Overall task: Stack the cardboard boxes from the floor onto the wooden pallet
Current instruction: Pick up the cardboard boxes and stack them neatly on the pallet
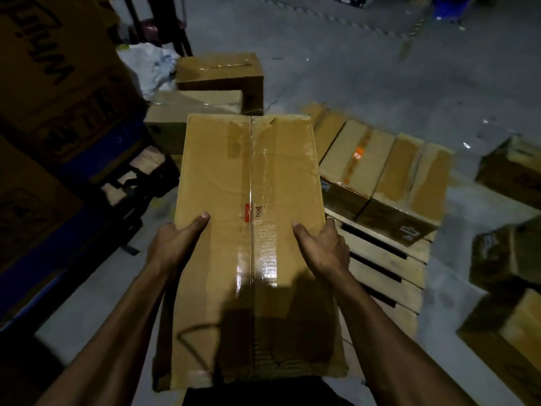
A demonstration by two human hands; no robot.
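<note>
Carry step: left hand (175, 241) and right hand (325, 244) clamp the taped cardboard box (251, 230) by its sides; next, probably lowering onto the wooden pallet (389, 265) beside the boxes already stacked (380, 177)

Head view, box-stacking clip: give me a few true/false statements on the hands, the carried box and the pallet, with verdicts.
1. Both hands grip the carried box, the left hand and right hand on opposite sides. True.
2. The wooden pallet holds no boxes. False: a row of boxes already sits on it.
3. The carried box is sealed with clear tape along its seam. True.
4. The carried box rests on the pallet. False: it is held up in both hands.
</note>
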